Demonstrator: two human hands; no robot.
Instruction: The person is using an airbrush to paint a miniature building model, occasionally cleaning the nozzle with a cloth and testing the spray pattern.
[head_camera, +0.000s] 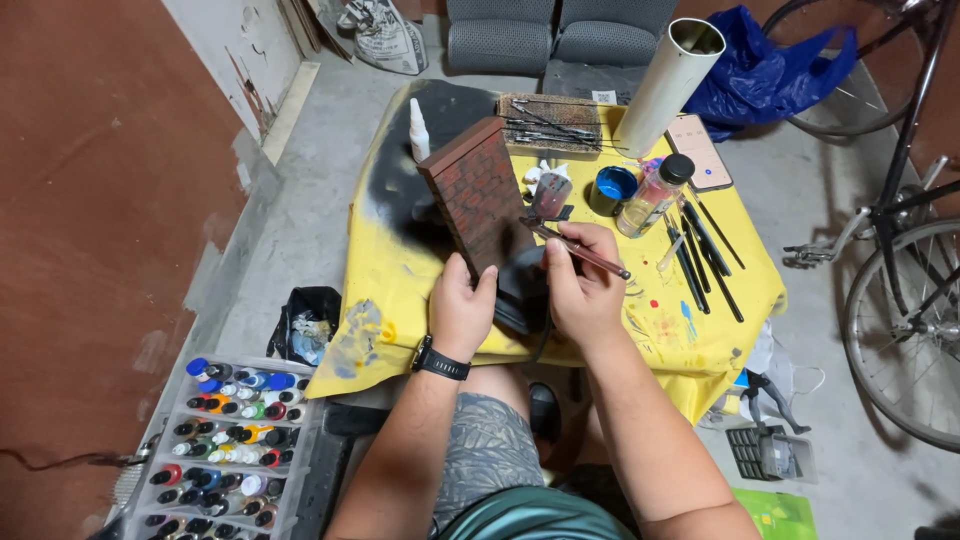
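The left hand (461, 305), a black watch (439, 361) on its wrist, is clamped on the near lower edge of a brick wall model (478, 196) that stands tilted on the bench (420, 262), near its middle, on the black-stained part of the yellow cloth. The right hand (583, 283) is closed around an airbrush (575, 247), its thin body lying across the fingers and pointing toward the model; the cup on top is blurred, and the tip sits just beside the model's right face. Below the two hands the model's dark base is mostly hidden, so how it rests cannot be made out. Behind it stand a white bottle (418, 129), a blue jar (612, 187) and a clear bottle (657, 195), with dark brushes (703, 253) lying to the right. A white tube (668, 86) leans at the far edge. A tray of paint bottles (232, 447) sits on the floor at left, cut off by the frame, and a bicycle (905, 270) is only partly in view at right
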